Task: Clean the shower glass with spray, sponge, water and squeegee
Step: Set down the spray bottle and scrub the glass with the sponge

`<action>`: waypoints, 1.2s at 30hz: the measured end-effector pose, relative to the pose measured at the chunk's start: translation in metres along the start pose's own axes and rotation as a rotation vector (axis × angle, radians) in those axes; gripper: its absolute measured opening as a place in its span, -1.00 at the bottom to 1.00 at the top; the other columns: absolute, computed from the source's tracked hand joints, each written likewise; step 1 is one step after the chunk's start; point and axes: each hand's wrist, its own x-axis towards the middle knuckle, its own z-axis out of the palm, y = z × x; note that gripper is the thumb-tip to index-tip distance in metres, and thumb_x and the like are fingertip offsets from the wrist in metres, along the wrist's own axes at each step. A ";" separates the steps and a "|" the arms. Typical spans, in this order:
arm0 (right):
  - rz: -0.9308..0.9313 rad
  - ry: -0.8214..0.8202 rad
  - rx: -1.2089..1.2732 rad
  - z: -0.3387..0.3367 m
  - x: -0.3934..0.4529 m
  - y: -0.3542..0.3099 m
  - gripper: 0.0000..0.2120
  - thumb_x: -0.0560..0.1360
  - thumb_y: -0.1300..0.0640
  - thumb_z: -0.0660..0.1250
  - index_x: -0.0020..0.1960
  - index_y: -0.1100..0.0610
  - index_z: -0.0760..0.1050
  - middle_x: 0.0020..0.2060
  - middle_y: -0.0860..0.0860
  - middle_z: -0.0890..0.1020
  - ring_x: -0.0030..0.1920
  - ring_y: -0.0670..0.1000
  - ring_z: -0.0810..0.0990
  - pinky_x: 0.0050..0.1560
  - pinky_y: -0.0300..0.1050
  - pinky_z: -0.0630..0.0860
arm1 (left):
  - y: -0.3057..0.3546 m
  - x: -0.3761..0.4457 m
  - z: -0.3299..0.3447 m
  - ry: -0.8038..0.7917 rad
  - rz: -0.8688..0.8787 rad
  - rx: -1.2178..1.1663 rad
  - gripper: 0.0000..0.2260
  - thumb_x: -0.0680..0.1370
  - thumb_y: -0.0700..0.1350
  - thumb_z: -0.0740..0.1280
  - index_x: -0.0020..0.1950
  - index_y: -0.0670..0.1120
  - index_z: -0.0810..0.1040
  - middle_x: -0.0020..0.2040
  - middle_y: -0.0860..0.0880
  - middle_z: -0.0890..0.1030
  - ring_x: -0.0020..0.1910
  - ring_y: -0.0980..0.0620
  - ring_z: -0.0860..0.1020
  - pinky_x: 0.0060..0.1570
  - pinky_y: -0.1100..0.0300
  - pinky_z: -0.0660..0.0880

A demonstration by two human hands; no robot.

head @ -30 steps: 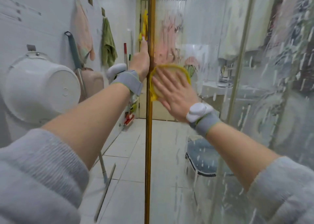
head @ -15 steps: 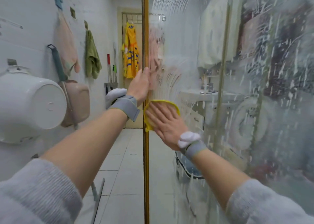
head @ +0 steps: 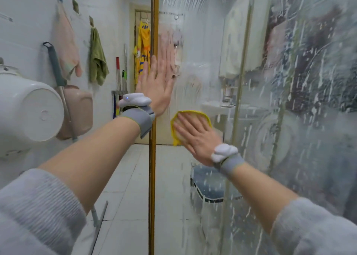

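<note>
right hand presses a yellow sponge flat on the soapy glass, fingers spread. left hand, fingers straight and together, rests near the gold frame.

Bright, even, shadowless light; soft focus throughout, sleeves blurred, wide-angle bending at edges.

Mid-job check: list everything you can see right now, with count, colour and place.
Soapy shower glass panel: one, foam-streaked, right half.
Brass-coloured door frame edge: one, centre.
Yellow round sponge: one, on glass under right palm.
White plastic basin: one, left wall.
Pink basin: one, beside it.
Pink towel: one, hanging left.
Green towel: one, hanging left.
Yellow patterned robe: one, far door.
Left hand: flat on glass by frame.
Right hand: presses sponge.
</note>
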 end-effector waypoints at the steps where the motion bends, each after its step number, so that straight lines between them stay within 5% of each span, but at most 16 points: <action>1: -0.065 -0.032 -0.007 0.002 -0.021 0.012 -0.45 0.62 -0.08 0.03 0.56 0.04 0.06 0.55 0.03 0.07 0.54 0.06 0.00 0.49 0.13 0.03 | 0.006 0.004 0.000 -0.005 0.033 0.063 -0.47 0.67 0.07 0.04 0.60 -0.02 -0.03 0.60 -0.04 -0.08 0.57 -0.09 -0.09 0.49 0.03 -0.11; 4: -0.073 -0.072 -0.062 -0.016 -0.019 0.075 -0.45 0.62 -0.11 -0.02 0.56 0.02 0.01 0.54 0.01 0.07 0.54 0.05 0.03 0.50 0.08 -0.03 | 0.013 0.013 0.004 -0.050 0.061 0.176 -0.43 0.65 0.06 0.08 0.59 -0.04 -0.07 0.59 -0.05 -0.15 0.57 -0.09 -0.12 0.49 0.01 -0.13; 10: 0.383 0.196 -0.057 -0.082 0.110 0.149 -0.36 0.56 -0.16 -0.16 0.56 0.12 -0.02 0.55 0.11 0.02 0.54 0.12 -0.03 0.45 -0.09 -0.33 | 0.047 0.053 -0.005 -0.083 0.078 0.189 -0.46 0.66 0.06 0.03 0.59 -0.04 -0.07 0.59 -0.06 -0.16 0.57 -0.06 -0.12 0.52 0.04 -0.10; 16: 0.020 0.153 -0.049 -0.057 0.041 0.143 -0.39 0.57 -0.05 0.05 0.56 0.08 0.03 0.54 0.06 0.10 0.52 0.07 0.09 0.46 -0.01 0.01 | 0.054 0.076 -0.021 -0.167 0.163 0.244 -0.48 0.68 0.01 -0.04 0.59 -0.03 -0.15 0.58 -0.04 -0.23 0.57 -0.04 -0.19 0.50 0.06 -0.12; 20: 0.372 0.243 -0.079 -0.089 0.085 0.201 -0.38 0.54 -0.08 -0.03 0.55 0.12 0.07 0.52 0.05 0.11 0.51 0.09 0.16 0.45 -0.07 -0.09 | 0.068 0.107 -0.033 -0.156 0.185 0.286 -0.45 0.67 -0.02 -0.01 0.59 -0.03 -0.19 0.58 -0.03 -0.24 0.57 -0.05 -0.18 0.51 0.02 -0.09; 22: 0.499 0.278 -0.065 -0.108 0.126 0.209 -0.29 0.47 -0.14 -0.22 0.56 0.12 -0.06 0.54 0.04 -0.02 0.54 0.09 0.02 0.43 -0.13 -0.25 | 0.075 0.124 -0.036 -0.130 0.190 0.293 -0.45 0.67 -0.02 0.01 0.59 -0.01 -0.17 0.58 -0.02 -0.22 0.57 -0.06 -0.16 0.50 0.02 -0.10; 27: 0.139 0.202 -0.115 -0.102 0.131 0.208 -0.38 0.56 -0.08 -0.02 0.56 0.10 -0.03 0.53 0.04 0.09 0.52 0.05 0.10 0.48 -0.06 -0.08 | 0.082 0.149 -0.035 -0.094 0.201 0.251 -0.44 0.65 -0.03 0.03 0.59 0.02 -0.14 0.58 0.01 -0.23 0.57 -0.03 -0.17 0.51 -0.02 -0.12; 32: 0.629 0.236 -0.134 -0.130 0.142 0.261 -0.14 0.32 -0.21 -0.46 0.55 0.12 -0.23 0.54 0.06 -0.18 0.55 0.06 -0.16 0.40 -0.18 -0.38 | 0.093 0.173 -0.037 -0.092 0.232 0.211 -0.46 0.65 -0.01 0.03 0.59 0.04 -0.10 0.59 0.04 -0.20 0.57 -0.05 -0.16 0.50 -0.12 -0.11; 36: 0.230 0.198 -0.154 -0.117 0.144 0.232 -0.32 0.54 -0.21 -0.21 0.56 0.13 -0.05 0.54 0.04 -0.01 0.54 0.02 -0.06 0.46 -0.10 -0.28 | 0.094 0.174 -0.032 -0.060 0.244 0.186 -0.46 0.64 -0.02 0.02 0.59 0.06 -0.11 0.58 0.06 -0.22 0.57 -0.03 -0.18 0.49 -0.13 -0.17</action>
